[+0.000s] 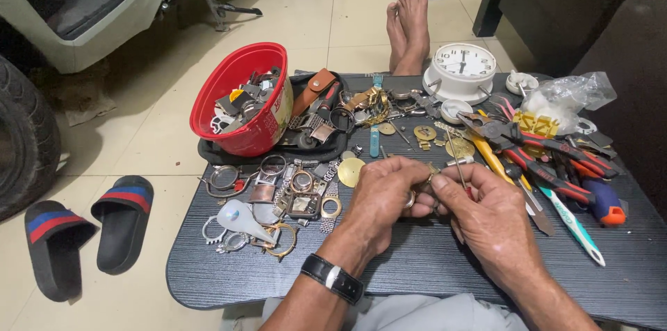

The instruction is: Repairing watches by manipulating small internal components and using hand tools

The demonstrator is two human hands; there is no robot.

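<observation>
My left hand (379, 199), with a ring on one finger and a black wristband, pinches a small brass-coloured watch part (431, 177) over the dark low table (417, 268). My right hand (486, 216) meets it and holds a thin metal tool (456, 157) whose shaft points up and away. The fingertips of both hands touch around the small part, which is mostly hidden.
A red bowl (233, 81) of watch parts sits tilted at the table's back left. Loose watch cases and bands (278, 192) lie left of my hands. Pliers and screwdrivers (549, 157), a white clock (462, 67) and a plastic bag (566, 98) crowd the right. Black slippers (83, 227) and a tyre (24, 136) are on the floor.
</observation>
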